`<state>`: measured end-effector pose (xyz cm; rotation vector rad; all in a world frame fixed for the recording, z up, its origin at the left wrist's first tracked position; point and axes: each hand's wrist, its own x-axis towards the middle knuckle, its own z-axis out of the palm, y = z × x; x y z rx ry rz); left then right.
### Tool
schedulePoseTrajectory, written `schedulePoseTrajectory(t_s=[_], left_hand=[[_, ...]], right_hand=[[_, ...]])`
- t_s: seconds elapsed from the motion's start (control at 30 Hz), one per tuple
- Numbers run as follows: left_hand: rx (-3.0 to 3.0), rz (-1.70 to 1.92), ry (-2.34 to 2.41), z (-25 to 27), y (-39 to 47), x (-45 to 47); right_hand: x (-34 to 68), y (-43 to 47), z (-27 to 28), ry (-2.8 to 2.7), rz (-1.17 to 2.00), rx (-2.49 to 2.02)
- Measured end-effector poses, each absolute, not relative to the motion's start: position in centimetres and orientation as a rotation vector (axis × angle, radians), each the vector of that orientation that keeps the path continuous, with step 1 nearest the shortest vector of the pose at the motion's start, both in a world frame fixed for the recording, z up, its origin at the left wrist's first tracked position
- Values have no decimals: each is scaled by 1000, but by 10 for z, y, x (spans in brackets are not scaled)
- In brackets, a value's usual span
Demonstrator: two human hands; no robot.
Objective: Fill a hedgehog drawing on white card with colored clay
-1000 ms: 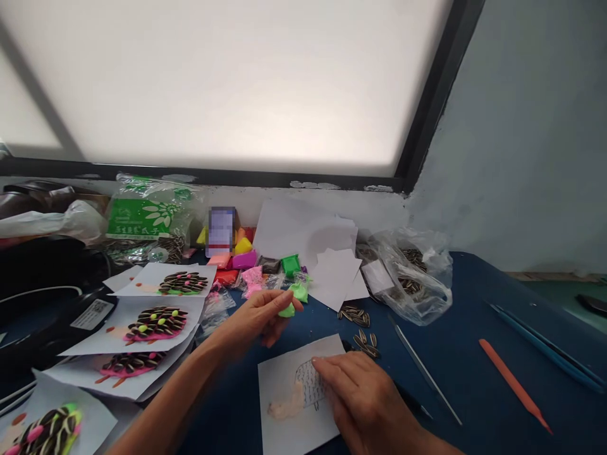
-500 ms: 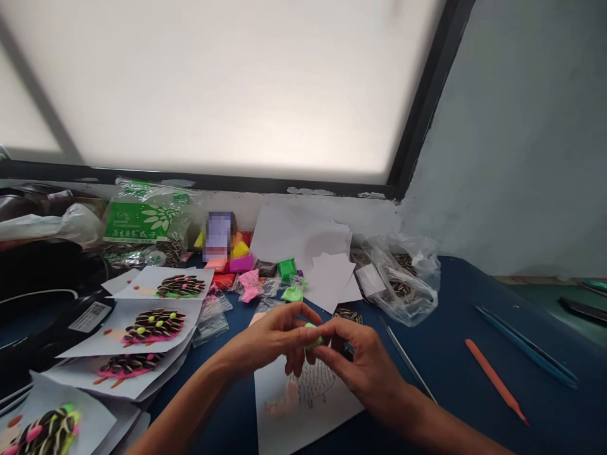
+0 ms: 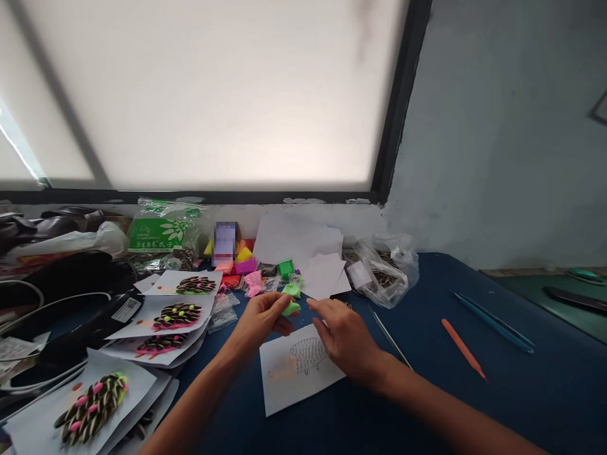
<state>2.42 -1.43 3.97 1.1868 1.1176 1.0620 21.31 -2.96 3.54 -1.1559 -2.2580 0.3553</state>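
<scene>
My left hand (image 3: 263,319) pinches a piece of light green modelling clay (image 3: 291,308) between thumb and fingers. To its right, my right hand (image 3: 348,338) is apart from the clay, with the thumb and forefinger separated and nothing visible between them. Beneath both hands lies a white sheet (image 3: 289,399) bearing a hedgehog-like outline filled with short pencil strokes and a pale peach patch at its left end. More light green clay (image 3: 292,290) sits in a packet just beyond my left hand.
Finished seed-and-clay pictures (image 3: 177,316) lie stacked at left. Colourful clay packets (image 3: 253,283), blank paper (image 3: 325,275) and a bag of sunflower seeds (image 3: 386,268) line the back. To the right are a metal tool (image 3: 390,336), an orange marker (image 3: 462,347) and blue tweezers (image 3: 493,321).
My right hand has let go of the green clay and drawn away to the right. The clay stays in my left hand. The camera view has shifted, uncovering more of the drawing.
</scene>
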Motion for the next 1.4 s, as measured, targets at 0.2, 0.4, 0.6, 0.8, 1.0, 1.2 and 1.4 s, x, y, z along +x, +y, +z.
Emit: schedulePoseTrajectory(t_s=[0.2,0.4,0.6,0.8,1.0,1.2,1.4], left_hand=[[1139,1048,1236,21,-27,15],[1198,1047,1179,13,-29,14],[1184,1161,1117,12,-22,7],[1243,1193,1024,9,-17,-1],[1158,1176,1009,7,-19,6],[1098,1121,897,15,-25,13],[1146,1042,915,22,-34,18]], right_hand=[[211,-27,18,-2607,79,-1215],[205,-37,29,-2662,-37,-1328],[200,-44,32,-2623,-12,-1334],[198,-39,27,-2616,29,-1258],[202,-34,25,-2530,126,-1142],[198,-33,35,-2289,377,-1055],[189,-28,28,-2105,570,-1014]])
